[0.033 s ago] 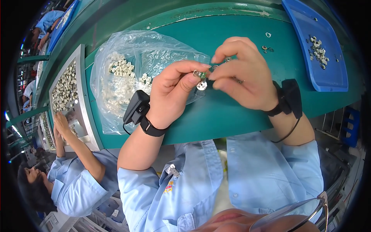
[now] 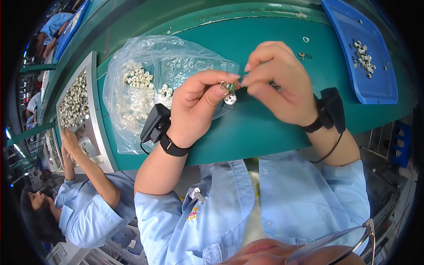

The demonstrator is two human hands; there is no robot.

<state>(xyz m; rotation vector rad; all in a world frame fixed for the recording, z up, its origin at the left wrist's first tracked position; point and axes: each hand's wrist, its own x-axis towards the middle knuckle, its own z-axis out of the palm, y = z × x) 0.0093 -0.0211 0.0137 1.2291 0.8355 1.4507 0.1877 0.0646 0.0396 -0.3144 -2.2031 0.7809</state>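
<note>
My left hand (image 2: 194, 108) pinches a small part with a green body and a white round piece (image 2: 230, 98) between thumb and forefinger, over the green table (image 2: 212, 152). Close to its right, my right hand (image 2: 287, 95) has thumb and forefinger together at a tiny shiny piece (image 2: 244, 78) that is too small to name. More small metal parts (image 2: 276, 86) show in the curl of its fingers. Beneath my left hand lies a clear plastic bag (image 2: 176, 57) with many small white parts (image 2: 139, 78) in it.
At the right back stands a blue tray (image 2: 382, 88) holding small white and metal parts. A white ring (image 2: 305, 39) and a few metal pieces (image 2: 304, 56) lie on the table near it. On the left, a co-worker's hands (image 2: 70, 143) rest at a metal-framed tray (image 2: 98, 119) of parts.
The fingers of my right hand have drawn closer together near the part in my left hand. My left hand stays almost still.
</note>
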